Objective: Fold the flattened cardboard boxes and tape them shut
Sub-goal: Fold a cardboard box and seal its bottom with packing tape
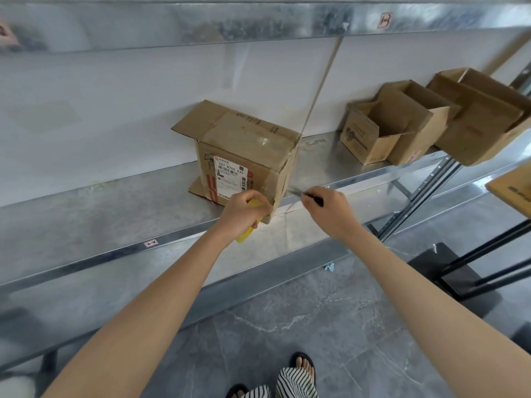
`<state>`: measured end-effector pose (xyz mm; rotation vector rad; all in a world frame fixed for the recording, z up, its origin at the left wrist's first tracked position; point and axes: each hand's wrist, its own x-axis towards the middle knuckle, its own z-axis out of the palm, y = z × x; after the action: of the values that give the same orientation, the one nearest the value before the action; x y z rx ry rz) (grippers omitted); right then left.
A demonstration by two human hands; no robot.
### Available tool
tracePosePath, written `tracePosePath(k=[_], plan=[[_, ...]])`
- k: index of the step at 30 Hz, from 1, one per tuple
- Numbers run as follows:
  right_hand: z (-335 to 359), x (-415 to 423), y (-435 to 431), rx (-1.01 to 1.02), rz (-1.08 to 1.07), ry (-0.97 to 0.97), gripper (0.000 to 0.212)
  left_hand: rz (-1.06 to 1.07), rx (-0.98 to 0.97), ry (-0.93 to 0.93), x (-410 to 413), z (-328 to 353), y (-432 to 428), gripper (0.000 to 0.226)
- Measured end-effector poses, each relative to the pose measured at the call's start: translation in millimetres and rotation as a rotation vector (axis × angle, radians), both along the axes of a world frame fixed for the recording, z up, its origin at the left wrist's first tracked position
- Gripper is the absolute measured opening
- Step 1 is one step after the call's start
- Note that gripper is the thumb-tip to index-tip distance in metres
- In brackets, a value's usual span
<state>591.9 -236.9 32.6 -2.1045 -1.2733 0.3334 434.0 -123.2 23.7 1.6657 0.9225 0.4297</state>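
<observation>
a brown cardboard box (pixel 247 156) stands on the long galvanised metal shelf (pixel 100 214), about midway along it and close to its front edge. its top flaps are folded down, with a shiny strip of clear tape (pixel 258 139) across the seam. one flap sticks out at the back left, and another shows under the box at its lower left. a white printed shipping label (pixel 231 175) is stuck to the side facing the person.

the left hand (pixel 244 209) is at the box's lower front corner, its fingers curled round a yellow plastic tool (pixel 247 234) whose end juts down past the shelf's front edge. the right hand (pixel 330 211) is just right of that corner, apart from the box. it pinches a thin black-handled blade tool (pixel 313 199) with the metal tip pointing left toward the box.

a thin beige strip (pixel 321 84) runs slantwise from the upper metal shelf (pixel 201 21) down to the box's top right corner; what it is cannot be told.

toward the shelf's right end stand three open-topped brown cardboard boxes, a small one (pixel 363 139), a middle one (pixel 413 124) and a large one (pixel 482 116), side by side and touching.

below lies a grey marbled tile floor (pixel 330 326), with black-and-white striped trousers (pixel 296 382) at the bottom edge.
</observation>
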Motion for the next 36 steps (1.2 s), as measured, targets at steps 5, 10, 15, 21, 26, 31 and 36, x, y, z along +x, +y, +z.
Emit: tracePosePath(k=[5, 10, 15, 21, 26, 31, 36], plan=[[33.0, 4.5, 34.3, 0.209, -0.028, -0.048, 0.024, 0.065, 0.100, 0.057, 4.3, -0.5, -1.5, 0.006], [50.5, 1.8, 79.1, -0.040, 0.201, -0.198, 0.076, 0.064, 0.155, 0.034, 0.8, -7.5, -0.4, 0.010], [51.7, -0.7, 94.1, -0.141, 0.307, -0.305, 0.080, 0.036, 0.262, 0.120, -11.9, -19.6, 0.7, 0.019], [53.8, -1.6, 100.8, -0.114, 0.312, -0.368, 0.063, 0.111, 0.348, 0.278, -32.1, -35.4, 9.2, 0.026], [49.1, -15.0, 108.6, -0.092, 0.304, -0.477, 0.052, 0.149, 0.518, 0.447, -47.1, -25.1, 15.9, 0.030], [48.1, -36.3, 112.7, -0.101, 0.303, -0.461, 0.043, 0.259, 0.587, 0.474, -65.7, -25.3, 25.4, 0.066], [52.1, -45.7, 113.1, -0.121, 0.281, -0.439, 0.039, 0.264, 0.857, 0.560, -92.7, -42.8, 44.3, 0.038]])
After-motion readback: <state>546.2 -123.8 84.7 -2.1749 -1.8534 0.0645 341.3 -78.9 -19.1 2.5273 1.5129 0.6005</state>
